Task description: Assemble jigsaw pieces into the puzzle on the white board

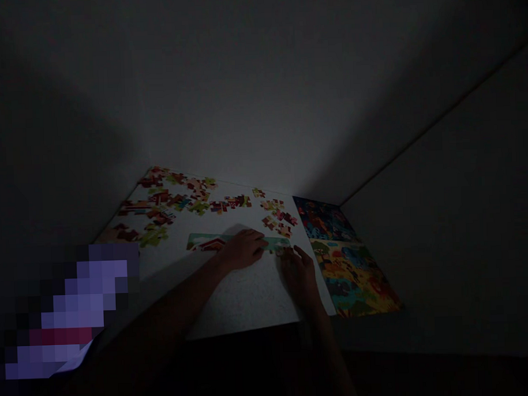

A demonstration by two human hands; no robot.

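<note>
While the left grip [242, 249] is lying open on a long strip of joined puzzle pieces [200, 242], the right grip [299, 276] is sitting at the strip's end, too dark to tell if it is pinching. The thin pieces are feeling light and bendy, so holding the edges works best. Loose pieces [199, 206] are lying beyond both grips.

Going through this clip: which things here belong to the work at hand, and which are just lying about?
In the work:
- left hand, resting on the joined strip of jigsaw pieces
- right hand, fingers at the strip's end
- loose jigsaw pieces, scattered beyond

Just lying about:
- colourful illustrated picture, right of the table
- white speckled table
- pixelated purple patch, lower left
</note>
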